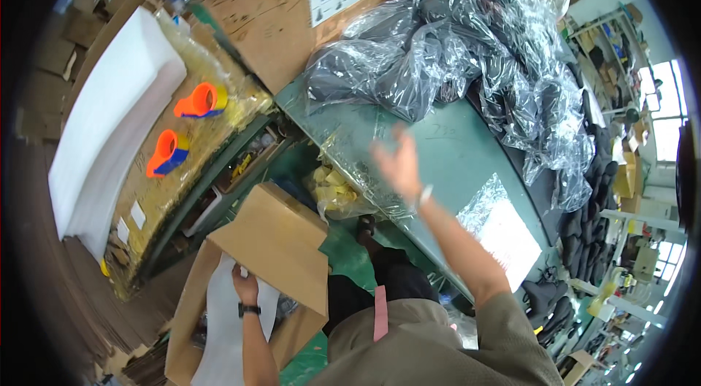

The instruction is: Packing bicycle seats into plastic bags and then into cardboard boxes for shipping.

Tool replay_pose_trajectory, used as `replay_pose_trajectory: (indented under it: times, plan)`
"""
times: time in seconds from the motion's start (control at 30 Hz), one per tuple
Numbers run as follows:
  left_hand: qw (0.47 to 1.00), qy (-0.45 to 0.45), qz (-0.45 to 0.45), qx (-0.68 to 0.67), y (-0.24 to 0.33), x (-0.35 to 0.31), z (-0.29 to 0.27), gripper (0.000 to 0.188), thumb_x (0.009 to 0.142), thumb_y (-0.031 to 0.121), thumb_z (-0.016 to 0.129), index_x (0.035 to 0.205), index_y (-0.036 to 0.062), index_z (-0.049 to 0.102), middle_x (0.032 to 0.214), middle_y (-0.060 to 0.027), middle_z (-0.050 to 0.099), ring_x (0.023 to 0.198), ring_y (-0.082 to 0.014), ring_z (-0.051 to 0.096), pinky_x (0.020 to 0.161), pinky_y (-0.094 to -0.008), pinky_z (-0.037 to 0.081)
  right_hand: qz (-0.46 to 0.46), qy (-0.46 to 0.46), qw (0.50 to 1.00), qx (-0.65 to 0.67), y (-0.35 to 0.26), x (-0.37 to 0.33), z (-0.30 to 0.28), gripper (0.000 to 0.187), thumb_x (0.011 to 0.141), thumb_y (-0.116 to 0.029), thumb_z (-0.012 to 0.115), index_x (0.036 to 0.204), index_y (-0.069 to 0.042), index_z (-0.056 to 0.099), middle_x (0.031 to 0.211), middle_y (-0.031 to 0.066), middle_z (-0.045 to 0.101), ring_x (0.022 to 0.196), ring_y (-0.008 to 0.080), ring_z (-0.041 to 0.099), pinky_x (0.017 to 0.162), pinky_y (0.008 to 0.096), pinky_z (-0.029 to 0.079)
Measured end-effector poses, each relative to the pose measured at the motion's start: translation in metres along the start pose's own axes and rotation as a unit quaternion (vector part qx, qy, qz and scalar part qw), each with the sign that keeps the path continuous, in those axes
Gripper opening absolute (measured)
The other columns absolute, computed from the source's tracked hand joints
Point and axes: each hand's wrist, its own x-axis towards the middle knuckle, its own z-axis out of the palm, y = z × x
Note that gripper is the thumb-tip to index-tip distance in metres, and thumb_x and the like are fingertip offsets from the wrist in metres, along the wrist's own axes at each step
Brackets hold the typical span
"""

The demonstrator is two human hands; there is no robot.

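My left hand (244, 285) is down in an open cardboard box (270, 236), its fingers closed on a white foam sheet (219, 320) that lies inside. Dark things in clear plastic show beside the sheet, partly hidden by it. Over the green table (350, 130) my right hand (398, 165) is raised, slightly blurred, with fingers apart and nothing in it. Just beyond it lies a heap of black padded items in clear plastic bags (416, 72); their exact kind is hard to make out.
A side bench at left carries white foam sheeting (109, 108) and two orange tape dispensers (201, 101). A bag of yellow pieces (334, 189) sits by the table edge. White sheets (504, 240) lie on the table's near right. Black items and shelves stand farther right.
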Motion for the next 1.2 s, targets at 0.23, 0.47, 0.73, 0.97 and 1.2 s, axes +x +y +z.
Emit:
replay_pose_trajectory:
  times: [0.23,0.47,0.73,0.97,1.2]
  plan:
    - [0.933,0.175,0.312,-0.048,0.352,-0.052,-0.090,0.021,0.088,0.004,0.064,0.107,-0.0016,0.063,0.104,-0.0130,0.065,0.096,-0.0240,0.061,0.086,-0.0345,0.048,0.249,0.068,0.962,-0.089,0.063,0.228,-0.018,0.092,0.067,-0.054,0.077,0.127,0.009,0.045,0.132,0.0318,0.050,0.125,0.0446,0.048,0.108,0.0460,0.039]
    - [0.749,-0.102,0.554,0.350,0.565,0.075,0.139,0.064,0.075,0.005,0.065,0.137,0.0063,0.048,0.146,-0.0164,0.043,0.136,-0.0380,0.037,0.113,-0.0493,0.031,0.068,-0.071,0.956,-0.277,0.107,0.083,-0.066,0.076,0.068,-0.041,0.079,0.126,-0.002,0.049,0.117,0.0187,0.056,0.114,0.0383,0.053,0.095,0.0520,0.043]
    - [0.731,-0.136,0.579,0.334,0.566,0.139,0.257,0.018,0.070,0.013,0.064,0.087,0.0096,0.068,0.095,-0.0113,0.068,0.099,-0.0313,0.061,0.090,-0.0458,0.046,0.197,-0.122,0.923,-0.309,0.123,0.012,-0.103,0.082,0.065,-0.042,0.079,0.129,0.000,0.049,0.123,0.0210,0.056,0.117,0.0405,0.053,0.098,0.0512,0.045]
    - [0.903,-0.128,0.401,-0.084,0.543,-0.015,0.113,0.045,0.061,0.024,0.076,0.099,0.0047,0.060,0.093,-0.0158,0.064,0.093,-0.0377,0.063,0.081,-0.0463,0.050,0.150,-0.129,0.937,-0.288,0.139,0.038,-0.076,0.082,0.076,-0.040,0.076,0.137,0.005,0.043,0.119,0.0306,0.062,0.108,0.0479,0.060,0.091,0.0503,0.049]
    - [0.921,-0.031,0.215,-0.325,0.374,-0.134,-0.197,0.078,0.073,0.008,0.078,0.139,0.0010,0.037,0.124,-0.0111,0.058,0.106,-0.0204,0.059,0.088,-0.0370,0.052,0.111,-0.147,0.902,-0.392,0.216,0.073,-0.077,0.093,0.072,-0.059,0.075,0.127,0.010,0.048,0.117,0.0332,0.062,0.109,0.0485,0.060,0.095,0.0514,0.047]
